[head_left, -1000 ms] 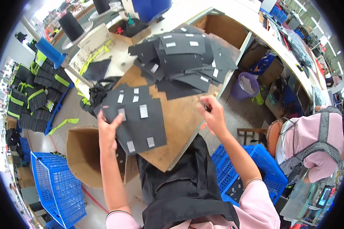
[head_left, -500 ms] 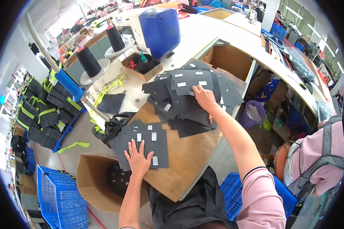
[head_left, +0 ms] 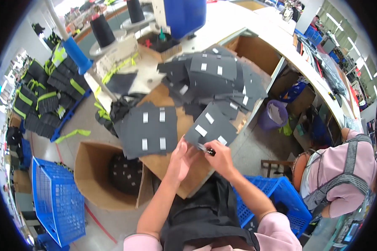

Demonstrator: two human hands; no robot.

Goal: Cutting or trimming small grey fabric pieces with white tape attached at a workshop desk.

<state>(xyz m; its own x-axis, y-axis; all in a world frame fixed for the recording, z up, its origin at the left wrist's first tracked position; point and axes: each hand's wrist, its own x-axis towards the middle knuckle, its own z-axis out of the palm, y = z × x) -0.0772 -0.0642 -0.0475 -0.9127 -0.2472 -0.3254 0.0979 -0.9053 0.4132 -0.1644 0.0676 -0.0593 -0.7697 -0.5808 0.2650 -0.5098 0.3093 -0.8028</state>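
A dark grey square panel (head_left: 210, 125) with white rectangular patches is tilted over the brown board (head_left: 188, 180). My left hand (head_left: 182, 161) holds it by its near left corner, fingers partly hidden beneath. Closed around small snips (head_left: 209, 151) with a black handle, my right hand (head_left: 222, 160) is at the panel's near edge. To the left lies a neat stack of similar panels (head_left: 153, 127), white patches facing up. Beyond the held panel spreads a larger, looser pile of panels (head_left: 213, 69).
An open cardboard box (head_left: 86, 180) with dark pieces inside stands at lower left, beside a blue crate (head_left: 56, 201). Blue crates (head_left: 289, 205) sit at right, near a seated person (head_left: 343, 167). A purple bin (head_left: 273, 115) and thread cones (head_left: 102, 31) flank the table.
My right hand has drawn back from the big pile, and a panel is now in front of me. My left hand has left the stack and moved right to that panel. The view has shifted.
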